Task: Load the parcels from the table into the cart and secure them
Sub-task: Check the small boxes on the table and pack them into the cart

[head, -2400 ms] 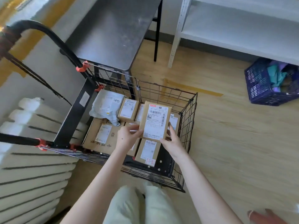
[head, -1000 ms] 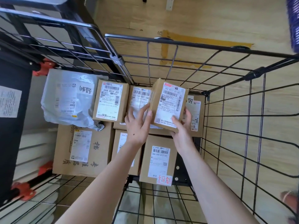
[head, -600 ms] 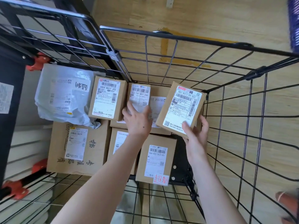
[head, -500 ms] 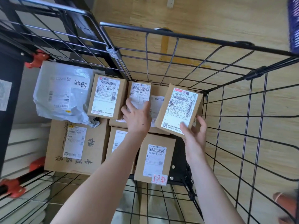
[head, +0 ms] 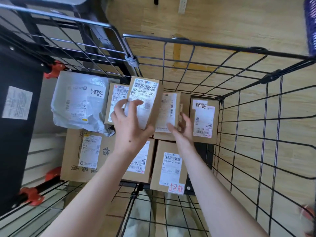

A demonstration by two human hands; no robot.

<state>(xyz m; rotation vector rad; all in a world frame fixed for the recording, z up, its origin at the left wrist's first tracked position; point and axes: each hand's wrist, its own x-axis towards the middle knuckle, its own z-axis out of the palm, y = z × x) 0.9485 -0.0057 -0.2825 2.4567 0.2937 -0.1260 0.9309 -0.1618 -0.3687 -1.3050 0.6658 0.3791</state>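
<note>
Since half a second ago, I am lifting the small box (head: 145, 100) that my left hand (head: 131, 132) was only resting on. My fingers are now curling round its near end and tilting it up off the pile. My right hand (head: 183, 129) is no longer holding a parcel in the air. It is lying against the near corner of the flat box (head: 168, 110) in the middle, and I cannot tell whether it is gripping or just pressing.

The loading is looking well advanced. The cart (head: 205, 44) is already holding a grey mailer bag (head: 77, 103), a large carton (head: 85, 154), a box with red writing (head: 171, 166), another under my left forearm (head: 142, 161) and one against the right wire wall (head: 203, 120). The tabletop is not showing, so I cannot say whether parcels are waiting there. Nothing is lying over the load, so I judge the securing is not yet done.

The wire walls are crowding both arms, and the neighbouring box (head: 116, 100) is sitting just beside the one I am raising. A blue basket (head: 310, 23) is standing on the floor, well apart.
</note>
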